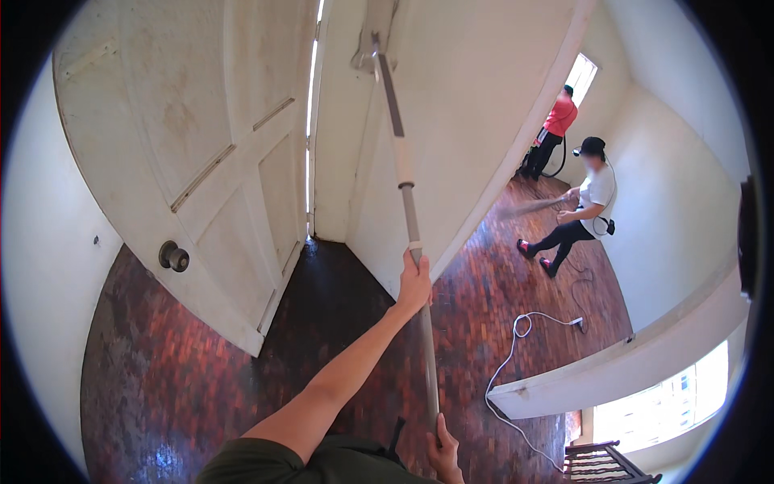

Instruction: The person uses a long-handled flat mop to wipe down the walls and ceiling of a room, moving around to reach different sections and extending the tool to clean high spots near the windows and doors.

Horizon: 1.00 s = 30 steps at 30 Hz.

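Note:
A long telescopic pole (412, 215) slants up in front of me toward a pale wall corner (357, 139). My left hand (415, 281) grips it near the middle, just under a light collar. Lower down, close to my body, my right hand (446, 451) is wrapped around the same pole's grey shaft. The tool head (373, 57) at the far end is blurred and lies against or close to the wall; its exact kind cannot be told. A worn white panelled door (199, 139) with a dark round knob (173, 256) stands ajar left of the pole.
Reddish wood parquet (459, 345) covers the floor. A white extension cord (507, 363) trails across it at right. Beyond the wall edge, a person in white (598, 187) holds a blurred long object, and a person in red (561, 118) stands by a window. A wooden railing (595, 463) is at lower right.

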### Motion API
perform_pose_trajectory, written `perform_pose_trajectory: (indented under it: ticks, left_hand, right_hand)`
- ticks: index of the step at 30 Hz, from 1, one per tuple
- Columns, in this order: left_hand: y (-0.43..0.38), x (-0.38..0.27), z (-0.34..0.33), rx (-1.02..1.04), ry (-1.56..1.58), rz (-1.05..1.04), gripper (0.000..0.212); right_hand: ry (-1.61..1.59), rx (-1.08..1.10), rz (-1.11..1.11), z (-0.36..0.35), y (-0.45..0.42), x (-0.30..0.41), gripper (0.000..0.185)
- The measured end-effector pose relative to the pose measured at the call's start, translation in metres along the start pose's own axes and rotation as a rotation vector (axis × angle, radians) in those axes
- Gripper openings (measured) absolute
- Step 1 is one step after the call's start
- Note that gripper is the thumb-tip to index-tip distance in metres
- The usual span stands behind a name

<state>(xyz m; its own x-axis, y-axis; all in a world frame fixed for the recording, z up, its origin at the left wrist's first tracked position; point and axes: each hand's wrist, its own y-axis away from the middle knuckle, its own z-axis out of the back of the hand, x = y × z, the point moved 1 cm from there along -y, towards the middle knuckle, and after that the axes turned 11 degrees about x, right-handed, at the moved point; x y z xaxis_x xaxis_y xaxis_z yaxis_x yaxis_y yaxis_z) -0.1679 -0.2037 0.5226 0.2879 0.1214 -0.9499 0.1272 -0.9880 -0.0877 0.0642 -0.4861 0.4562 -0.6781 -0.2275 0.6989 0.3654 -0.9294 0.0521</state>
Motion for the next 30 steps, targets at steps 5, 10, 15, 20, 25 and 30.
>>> perform_pose_trajectory:
  ticks: [5, 10, 15, 20, 25, 30]
  left_hand:
    - [0.024, 0.055, 0.008, -0.093, 0.000, 0.120, 0.042]
    - [0.035, 0.081, 0.012, -0.098, 0.020, 0.156, 0.037]
    - [0.060, 0.128, 0.024, -0.165, -0.003, 0.390, 0.034]
    - [0.123, 0.177, 0.027, -0.247, 0.004, 0.636, 0.034]
    - [0.195, 0.188, 0.004, -0.229, 0.108, 0.711, 0.033]
    - [0.221, 0.156, 0.000, -0.185, 0.122, 0.619, 0.033]
  right_hand:
    - [0.051, 0.031, 0.078, 0.004, 0.018, -0.006, 0.056]
    - [0.076, 0.061, 0.095, 0.003, 0.029, -0.005, 0.059]
    - [0.060, 0.151, -0.045, -0.015, 0.059, -0.020, 0.055]
    - [-0.815, 0.201, -0.453, -0.057, 0.135, -0.104, 0.044]
    - [-0.033, 0.153, -0.357, -0.034, 0.162, -0.066, 0.048]
    - [0.190, 0.113, -0.362, -0.040, 0.194, -0.060, 0.052]
